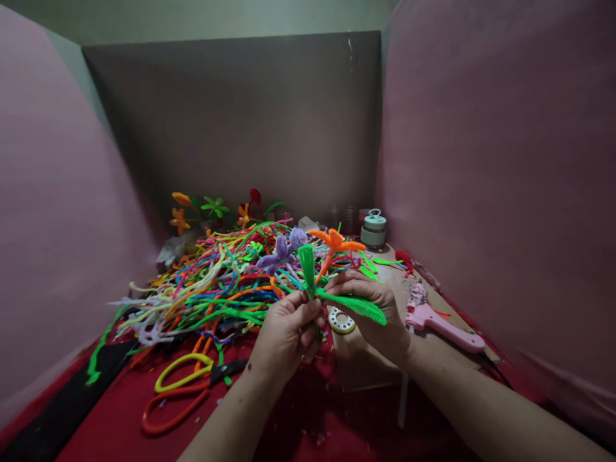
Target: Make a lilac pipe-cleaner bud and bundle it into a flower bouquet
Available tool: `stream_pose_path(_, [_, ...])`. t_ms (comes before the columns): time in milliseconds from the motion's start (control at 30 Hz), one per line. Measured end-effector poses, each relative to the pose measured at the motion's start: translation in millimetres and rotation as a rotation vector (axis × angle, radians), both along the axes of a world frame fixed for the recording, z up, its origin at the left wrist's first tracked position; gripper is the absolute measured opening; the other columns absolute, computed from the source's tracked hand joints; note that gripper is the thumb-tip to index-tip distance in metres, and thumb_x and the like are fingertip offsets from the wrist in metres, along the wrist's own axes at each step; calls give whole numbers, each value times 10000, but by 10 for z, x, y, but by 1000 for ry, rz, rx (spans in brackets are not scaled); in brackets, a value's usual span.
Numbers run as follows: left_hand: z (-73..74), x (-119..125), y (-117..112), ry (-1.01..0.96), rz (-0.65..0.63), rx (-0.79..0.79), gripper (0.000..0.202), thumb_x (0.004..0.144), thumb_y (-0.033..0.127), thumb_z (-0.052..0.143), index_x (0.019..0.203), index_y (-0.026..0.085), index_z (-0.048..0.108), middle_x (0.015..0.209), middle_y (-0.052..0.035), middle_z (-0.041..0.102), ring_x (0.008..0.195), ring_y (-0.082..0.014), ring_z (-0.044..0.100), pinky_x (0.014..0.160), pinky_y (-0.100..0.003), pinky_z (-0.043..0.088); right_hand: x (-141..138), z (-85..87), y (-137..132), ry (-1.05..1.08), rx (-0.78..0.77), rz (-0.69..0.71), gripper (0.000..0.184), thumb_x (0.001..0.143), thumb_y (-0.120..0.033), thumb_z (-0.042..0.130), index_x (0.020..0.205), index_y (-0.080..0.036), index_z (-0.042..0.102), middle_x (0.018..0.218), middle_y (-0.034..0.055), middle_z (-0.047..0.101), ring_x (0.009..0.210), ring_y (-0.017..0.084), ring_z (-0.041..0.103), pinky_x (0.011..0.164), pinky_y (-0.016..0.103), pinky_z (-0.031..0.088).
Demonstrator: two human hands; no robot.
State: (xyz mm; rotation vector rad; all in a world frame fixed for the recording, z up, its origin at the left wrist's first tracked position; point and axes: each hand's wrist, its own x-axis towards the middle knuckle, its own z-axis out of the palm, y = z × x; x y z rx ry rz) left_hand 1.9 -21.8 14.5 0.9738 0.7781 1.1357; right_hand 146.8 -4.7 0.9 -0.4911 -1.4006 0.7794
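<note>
My left hand (287, 333) is closed around the green stems of a pipe-cleaner flower bunch (317, 256). The bunch has an orange flower (335, 241), a purple flower (283, 250) and an upright green leaf (307, 262). My right hand (373, 314) pinches the same bunch from the right, where a long green leaf (359, 306) sticks out over its fingers. Both hands hover just above the red tabletop (120, 423).
A big tangle of coloured pipe cleaners (206, 282) covers the table's left and middle. Finished flowers (212, 208) stand at the back. Scissors with yellow and orange handles (183, 388) lie front left. A pink glue gun (440, 324), a tape roll (341, 320) and a small jar (374, 229) sit right.
</note>
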Motion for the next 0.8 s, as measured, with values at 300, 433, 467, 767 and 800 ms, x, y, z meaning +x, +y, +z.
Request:
stream_pose_path(300, [-22,6,0,105,-11,73,216,741,283,624,625,161,490,386,69,486,243,-40,338,255,-156,303,-13,47,-6,58,-182,110,193,650,-178,737,828,-245,706,807,0,668,747,157,608,704,300,498])
stream_pose_path(433, [-25,19,-5,150,63,113,228,705,281,658,616,164,484,406,62,512,247,-50,368,254,-160,293,-11,40,-7,88,-251,174,238,633,-172,745,855,-241,691,825,-4,670,756,153,613,690,275,483])
stream_pose_path(467, [-22,22,-8,158,77,136,213,695,276,666,629,160,500,443,53,542,257,-52,380,254,-165,298,-18,37,-8,113,-281,191,239,617,-173,755,837,-236,688,800,-9,669,734,150,612,677,270,482])
stream_pose_path(767, [-28,-7,-6,208,135,203,169,667,280,685,711,153,582,413,76,483,303,-57,380,301,-173,294,-136,-23,-8,212,-393,368,179,649,-229,722,821,-229,670,818,-1,675,729,172,598,687,314,489])
stream_pose_path(800, [-30,-10,2,195,155,181,179,646,276,701,701,152,584,415,80,476,310,-49,368,311,-168,280,-144,-38,-4,201,-389,410,180,662,-239,713,835,-220,671,826,9,675,740,179,600,690,319,489])
